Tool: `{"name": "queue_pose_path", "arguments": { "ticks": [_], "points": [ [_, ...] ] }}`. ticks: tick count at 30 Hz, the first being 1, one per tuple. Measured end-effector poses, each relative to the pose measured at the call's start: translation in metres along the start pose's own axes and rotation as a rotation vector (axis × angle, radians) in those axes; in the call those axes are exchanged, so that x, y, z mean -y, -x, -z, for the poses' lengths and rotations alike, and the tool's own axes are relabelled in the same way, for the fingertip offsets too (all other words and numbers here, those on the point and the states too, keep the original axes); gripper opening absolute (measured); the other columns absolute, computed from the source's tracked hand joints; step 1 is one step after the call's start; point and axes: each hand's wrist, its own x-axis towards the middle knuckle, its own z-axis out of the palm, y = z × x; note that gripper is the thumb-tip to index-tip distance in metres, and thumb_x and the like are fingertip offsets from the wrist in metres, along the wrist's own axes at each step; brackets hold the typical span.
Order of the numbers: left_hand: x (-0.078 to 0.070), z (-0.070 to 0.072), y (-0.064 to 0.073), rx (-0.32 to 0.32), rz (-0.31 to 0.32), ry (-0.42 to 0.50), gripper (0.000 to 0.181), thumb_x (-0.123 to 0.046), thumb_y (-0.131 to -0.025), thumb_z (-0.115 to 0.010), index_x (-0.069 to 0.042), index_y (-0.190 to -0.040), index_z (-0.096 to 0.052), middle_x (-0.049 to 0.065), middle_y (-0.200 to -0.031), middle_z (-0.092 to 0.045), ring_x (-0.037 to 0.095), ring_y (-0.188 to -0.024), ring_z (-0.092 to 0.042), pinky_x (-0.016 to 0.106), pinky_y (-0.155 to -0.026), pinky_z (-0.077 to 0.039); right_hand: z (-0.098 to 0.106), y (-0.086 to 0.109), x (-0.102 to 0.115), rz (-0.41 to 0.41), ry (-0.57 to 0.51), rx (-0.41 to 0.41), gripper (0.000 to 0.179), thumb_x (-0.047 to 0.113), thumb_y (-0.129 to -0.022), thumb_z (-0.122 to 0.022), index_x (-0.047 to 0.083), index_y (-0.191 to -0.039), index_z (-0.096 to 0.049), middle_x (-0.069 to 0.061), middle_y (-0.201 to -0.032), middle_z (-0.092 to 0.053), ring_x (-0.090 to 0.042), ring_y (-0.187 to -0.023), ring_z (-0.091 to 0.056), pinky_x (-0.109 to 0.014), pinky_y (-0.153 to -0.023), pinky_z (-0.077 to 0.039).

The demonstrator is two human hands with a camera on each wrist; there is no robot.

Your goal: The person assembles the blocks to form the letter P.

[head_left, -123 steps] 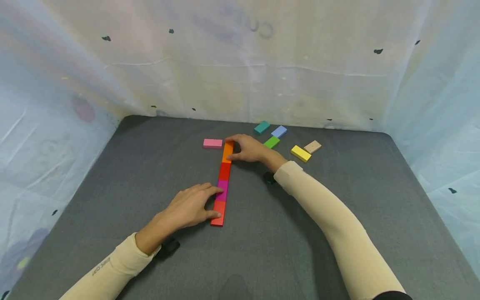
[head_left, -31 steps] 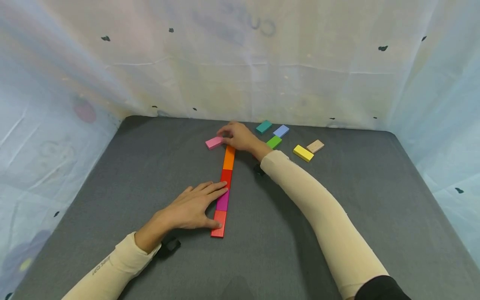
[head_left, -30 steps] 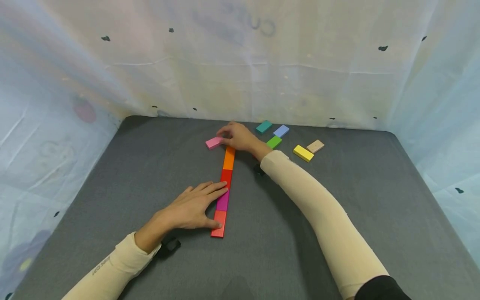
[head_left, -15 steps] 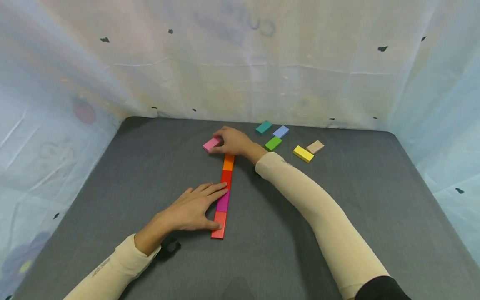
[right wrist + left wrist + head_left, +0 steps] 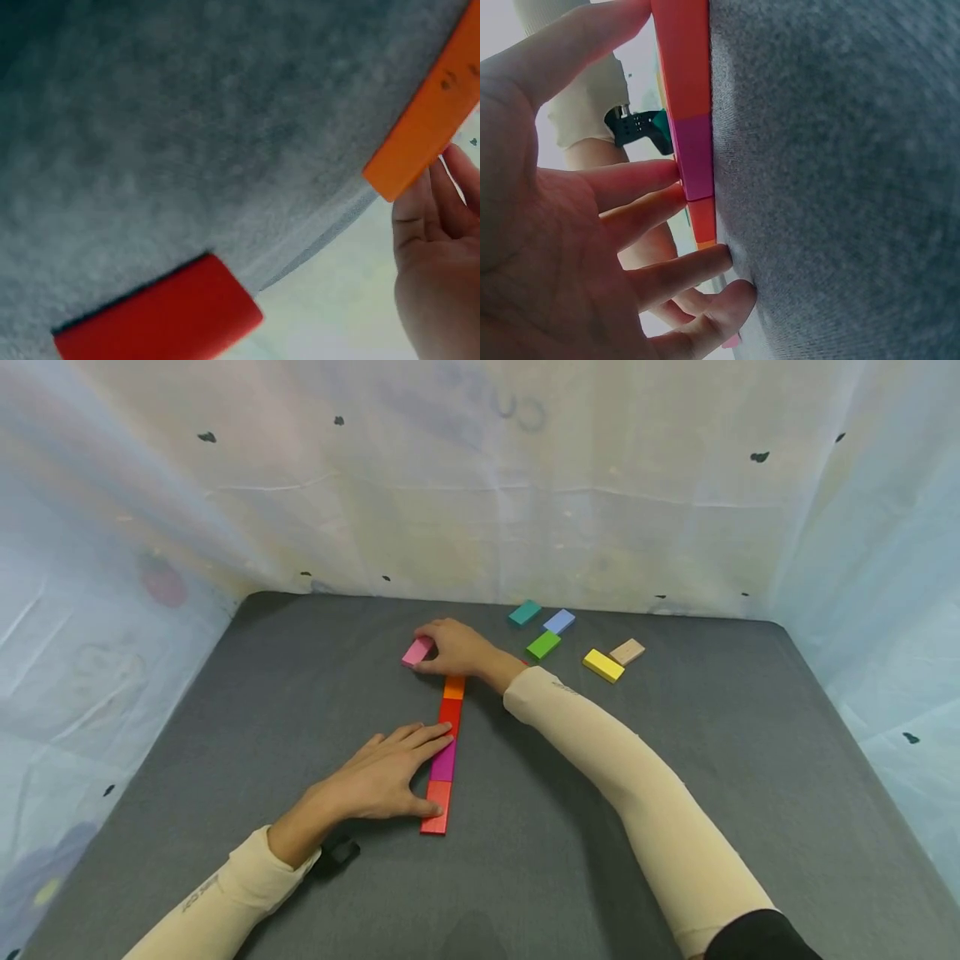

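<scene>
Pinching pink block (image 5: 417, 651) just left of row's (image 5: 450, 712) far end, right hand (image 5: 456, 647) hides part of orange block (image 5: 454, 687). Left hand (image 5: 378, 775), fingers spread, touches coral block (image 5: 438, 797) and magenta block (image 5: 443, 766), gripping nothing. Right wrist (image 5: 504, 670) covers most of loose red block (image 5: 161, 315); green block (image 5: 543, 645), teal block (image 5: 525, 613), yellow block (image 5: 603, 666), wooden block (image 5: 627, 652) lie far right.

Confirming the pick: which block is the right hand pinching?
The pink block, left of the orange block; it alone sits between thumb and fingers of the right hand.
</scene>
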Motion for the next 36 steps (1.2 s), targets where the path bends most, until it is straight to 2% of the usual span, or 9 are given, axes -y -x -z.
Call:
{"name": "queue_pose_path", "arguments": {
  "ticks": [8,13,28,36],
  "points": [
    [0.001,0.000,0.000,0.010,0.004,0.001,0.098,-0.054,-0.076,-0.080,-0.028,-0.157,-0.032,-0.006,-0.162,-0.030,0.028,-0.149,-0.029,0.073,-0.110,-0.025,0.004,0.001,-0.008,0.084,-0.035,-0.034,0.064,0.043,-0.092,-0.065,0.014,-0.147,-0.050,-0.007,-0.148,-0.052,-0.026,-0.137,-0.045,-0.040,-0.117,-0.035],
    [0.001,0.001,0.000,0.015,0.004,-0.004,0.099,-0.054,-0.076,-0.080,-0.028,-0.157,-0.031,-0.006,-0.163,-0.029,0.029,-0.150,-0.028,0.073,-0.109,-0.026,0.008,0.003,-0.011,0.112,-0.055,-0.060,0.065,0.043,-0.091,-0.066,0.014,-0.147,-0.050,-0.007,-0.148,-0.053,-0.025,-0.133,-0.047,-0.040,-0.115,-0.037],
    [0.000,0.001,0.001,0.022,0.006,-0.001,0.099,-0.055,-0.077,-0.079,-0.028,-0.158,-0.030,-0.005,-0.164,-0.028,0.029,-0.150,-0.027,0.072,-0.110,-0.024,0.018,0.006,-0.031,0.113,-0.126,-0.050,0.064,0.035,-0.091,-0.068,0.008,-0.146,-0.050,-0.005,-0.148,-0.054,-0.022,-0.135,-0.048,-0.038,-0.116,-0.036],
    [-0.001,0.001,0.000,0.022,-0.002,0.006,0.098,-0.055,-0.077,-0.078,-0.027,-0.158,-0.030,-0.005,-0.164,-0.028,0.029,-0.151,-0.026,0.071,-0.112,-0.024,0.023,0.010,-0.039,0.078,-0.139,-0.064,0.064,0.035,-0.091,-0.069,0.008,-0.146,-0.050,-0.004,-0.150,-0.052,-0.023,-0.138,-0.046,-0.039,-0.118,-0.034]
  ]
}}
